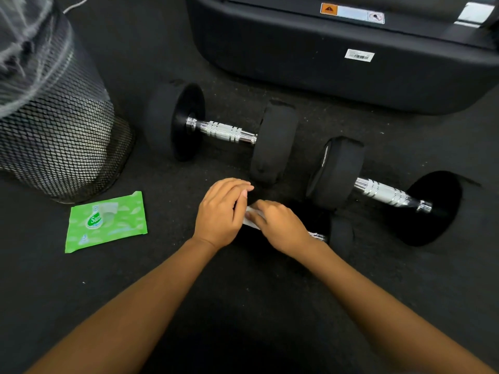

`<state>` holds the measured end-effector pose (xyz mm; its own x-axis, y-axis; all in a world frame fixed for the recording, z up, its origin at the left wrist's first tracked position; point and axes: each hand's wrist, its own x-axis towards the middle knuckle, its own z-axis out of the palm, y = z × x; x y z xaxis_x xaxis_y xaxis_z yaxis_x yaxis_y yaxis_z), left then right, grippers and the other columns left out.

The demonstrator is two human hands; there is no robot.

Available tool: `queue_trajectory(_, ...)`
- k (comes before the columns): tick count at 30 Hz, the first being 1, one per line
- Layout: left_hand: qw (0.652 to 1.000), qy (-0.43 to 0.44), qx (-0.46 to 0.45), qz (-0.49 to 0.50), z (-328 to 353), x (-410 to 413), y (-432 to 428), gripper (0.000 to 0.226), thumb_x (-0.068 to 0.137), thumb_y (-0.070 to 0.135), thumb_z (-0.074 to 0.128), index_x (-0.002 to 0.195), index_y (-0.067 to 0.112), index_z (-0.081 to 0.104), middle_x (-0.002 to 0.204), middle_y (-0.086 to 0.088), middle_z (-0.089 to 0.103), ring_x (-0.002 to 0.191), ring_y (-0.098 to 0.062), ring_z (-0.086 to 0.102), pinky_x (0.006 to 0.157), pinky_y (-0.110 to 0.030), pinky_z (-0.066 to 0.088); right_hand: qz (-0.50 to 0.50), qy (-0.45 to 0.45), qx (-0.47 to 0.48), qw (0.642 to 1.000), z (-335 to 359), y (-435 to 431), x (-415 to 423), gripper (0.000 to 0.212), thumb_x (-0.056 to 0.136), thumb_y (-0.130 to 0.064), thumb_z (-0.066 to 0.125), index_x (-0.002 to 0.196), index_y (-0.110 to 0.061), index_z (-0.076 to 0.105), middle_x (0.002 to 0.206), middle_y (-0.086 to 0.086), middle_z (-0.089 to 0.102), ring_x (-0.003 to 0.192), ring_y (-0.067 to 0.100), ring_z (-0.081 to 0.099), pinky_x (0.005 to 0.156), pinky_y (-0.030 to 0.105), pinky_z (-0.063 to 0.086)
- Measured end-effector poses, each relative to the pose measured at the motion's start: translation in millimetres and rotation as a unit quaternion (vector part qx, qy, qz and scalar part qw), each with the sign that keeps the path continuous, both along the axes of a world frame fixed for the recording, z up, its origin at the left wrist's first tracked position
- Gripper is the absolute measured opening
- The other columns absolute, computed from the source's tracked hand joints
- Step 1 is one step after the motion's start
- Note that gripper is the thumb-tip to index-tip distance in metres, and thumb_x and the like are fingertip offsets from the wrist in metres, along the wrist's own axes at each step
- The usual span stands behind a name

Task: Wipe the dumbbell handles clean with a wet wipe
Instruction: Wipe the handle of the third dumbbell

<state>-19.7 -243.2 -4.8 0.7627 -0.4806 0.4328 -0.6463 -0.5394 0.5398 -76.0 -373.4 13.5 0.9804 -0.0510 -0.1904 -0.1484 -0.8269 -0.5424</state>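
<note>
The nearest dumbbell (341,233) lay on the dark rubber floor (151,279) just in front of the person, seen from the head camera. Most of it was hidden under the two hands. Only one black end weight and a short chrome stub of its handle (317,236) showed to the right of the wrists.

The right hand (280,225) was curled down over that handle, its fingers closed on a white wet wipe (249,220), which peeked out at the knuckles. The left hand (221,211) sat just beside it, edge against the wipe, with its fingers lying together and gently bent. Whether it gripped anything underneath could not be told.

Two more dumbbells rested farther out on the floor. The far dumbbell (224,130) lay left of centre, its ribbed chrome handle bare between the black weights. The right-hand dumbbell (383,193) lay angled away to the right, one weight close to the far dumbbell's nearer weight, and its handle was uncovered too.

A green pack of wipes (106,222) lay flat on the floor to the left of the hands, well apart from them. Just behind the pack stood a black mesh bin (59,136) lined with clear plastic.

Across the top ran the black base of a machine (297,68) bearing a white barcode sticker (359,55) and an orange warning label (329,9).
</note>
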Motion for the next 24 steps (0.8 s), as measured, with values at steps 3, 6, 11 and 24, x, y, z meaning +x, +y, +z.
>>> queue_trajectory(3, 1.0, 0.002, -0.004, 0.002, 0.0, 0.7, 0.6, 0.032, 0.093, 0.018, 0.039, 0.101, 0.008, 0.069, 0.102, -0.003, 0.068, 0.105, -0.011, 0.053, 0.096, -0.025, 0.038, 0.021, 0.006, -0.023, 1.0, 2.8, -6.7, -11.8, 0.034, 0.094, -0.031, 0.049, 0.125, -0.015, 0.051, 0.122, 0.004, 0.057, 0.113, 0.02, 0.052, 0.09, 0.034, 0.044)
queue_trajectory(6, 1.0, -0.001, -0.004, 0.003, -0.2, 0.2, 0.5, 0.032, 0.093, 0.017, 0.04, 0.101, 0.008, 0.069, 0.102, -0.003, 0.069, 0.105, -0.011, 0.053, 0.097, -0.027, 0.039, 0.026, -0.02, -0.063, 0.997, 3.1, -16.1, -25.9, 0.042, 0.094, -0.029, 0.051, 0.134, -0.018, 0.044, 0.128, 0.001, 0.053, 0.118, 0.017, 0.047, 0.092, 0.026, 0.036)
queue_trajectory(11, 1.0, 0.004, -0.001, 0.0, -0.6, 0.5, 0.2, 0.032, 0.093, 0.018, 0.04, 0.101, 0.009, 0.069, 0.103, -0.002, 0.068, 0.104, -0.013, 0.055, 0.096, -0.028, 0.04, -0.01, 0.006, 0.006, 1.0, 4.8, -8.5, -10.5, 0.036, 0.089, -0.033, 0.058, 0.12, -0.015, 0.054, 0.118, 0.003, 0.059, 0.107, 0.019, 0.055, 0.087, 0.031, 0.044)
queue_trajectory(24, 1.0, 0.007, -0.005, 0.001, -0.1, 1.2, 0.2, 0.032, 0.093, 0.018, 0.04, 0.101, 0.009, 0.069, 0.102, -0.002, 0.068, 0.104, -0.012, 0.055, 0.097, -0.027, 0.04, 0.025, -0.119, -0.092, 0.988, 0.5, 1.7, -27.0, 0.035, 0.08, -0.014, 0.07, 0.112, -0.006, 0.06, 0.106, 0.01, 0.066, 0.097, 0.025, 0.063, 0.083, 0.032, 0.049)
